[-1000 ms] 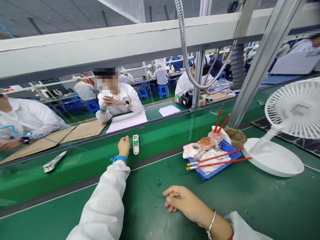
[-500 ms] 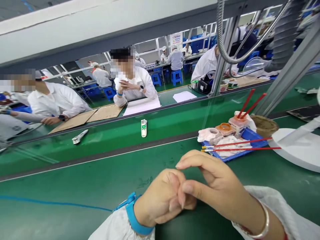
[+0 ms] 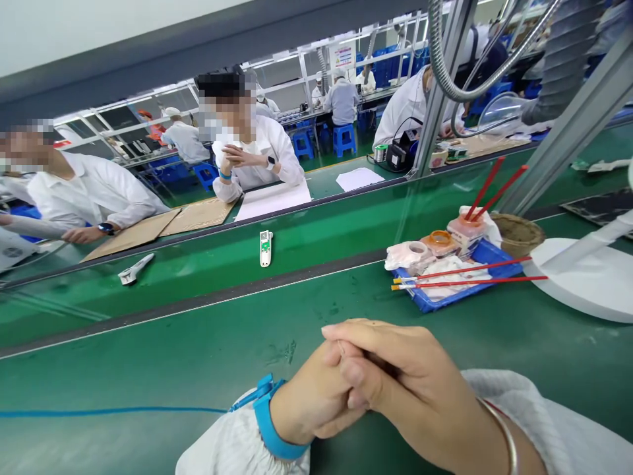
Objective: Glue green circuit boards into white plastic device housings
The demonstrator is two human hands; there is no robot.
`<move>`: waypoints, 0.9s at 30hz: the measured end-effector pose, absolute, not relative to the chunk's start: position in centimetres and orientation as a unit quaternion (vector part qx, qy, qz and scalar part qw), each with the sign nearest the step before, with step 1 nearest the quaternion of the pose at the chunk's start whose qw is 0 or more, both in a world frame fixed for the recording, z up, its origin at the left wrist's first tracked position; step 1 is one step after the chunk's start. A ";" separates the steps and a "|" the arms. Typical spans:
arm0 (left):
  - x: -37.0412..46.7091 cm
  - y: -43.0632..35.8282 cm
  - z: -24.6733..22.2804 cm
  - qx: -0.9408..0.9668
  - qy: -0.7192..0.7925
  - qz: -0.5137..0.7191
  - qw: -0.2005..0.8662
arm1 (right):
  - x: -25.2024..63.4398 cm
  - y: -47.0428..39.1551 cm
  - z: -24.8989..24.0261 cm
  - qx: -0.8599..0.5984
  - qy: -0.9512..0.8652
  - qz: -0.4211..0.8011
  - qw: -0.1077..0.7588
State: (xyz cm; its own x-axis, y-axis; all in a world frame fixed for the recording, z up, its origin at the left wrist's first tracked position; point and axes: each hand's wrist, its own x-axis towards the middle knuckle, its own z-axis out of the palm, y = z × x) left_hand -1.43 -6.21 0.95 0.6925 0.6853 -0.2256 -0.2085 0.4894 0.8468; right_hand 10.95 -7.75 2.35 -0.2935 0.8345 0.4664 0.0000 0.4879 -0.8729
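Observation:
Over the green bench, my left hand (image 3: 316, 394) is curled closed, with no object showing in it. My right hand (image 3: 420, 396) wraps round its fingers, so the two are clasped together and some of the left fingertips are hidden. A blue wrist strap (image 3: 275, 425) circles my left wrist, and a blue cord (image 3: 123, 410) runs from it to the left. On my right wrist is a pale bangle (image 3: 505, 435). Beyond the hands, a white device with a green circuit board (image 3: 266, 248) lies on the conveyor belt (image 3: 326, 247).
Right of the hands, a blue tray (image 3: 445, 305) holds small pots and cloth, with red brushes (image 3: 475, 284) across it. A white lamp base (image 3: 583, 284) stands beside it. Another white part (image 3: 136, 269) lies on the belt. Across it, co-workers sit near cardboard sheets (image 3: 198, 218).
My right hand has closed down over my left, its fingers now wrapped round it. The view has shifted slightly, and both white parts appear further left.

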 end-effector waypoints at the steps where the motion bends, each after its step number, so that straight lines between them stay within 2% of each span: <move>1: -1.1 -6.1 1.2 0.423 0.280 0.284 0.814 | 10.7 -7.7 2.2 -0.317 -0.682 0.395 0.528; 7: 0.3 -6.0 1.1 0.376 0.257 0.314 0.833 | 10.2 -7.1 2.1 -0.377 -0.624 0.436 0.528; 15: -0.3 -6.3 0.7 0.258 0.180 0.365 0.876 | 11.9 -6.9 2.7 -0.263 -0.649 0.549 0.456; 22: 0.8 -6.8 -0.1 0.370 0.265 0.390 0.800 | 10.9 -6.9 2.4 -0.326 -0.660 0.446 0.509; 24: 1.1 -6.6 0.1 0.371 0.287 0.393 0.791 | 10.8 -6.6 2.3 -0.333 -0.643 0.464 0.510; 27: 0.7 -6.1 0.4 0.308 0.259 0.380 0.833 | 11.2 -6.1 2.3 -0.314 -0.623 0.538 0.472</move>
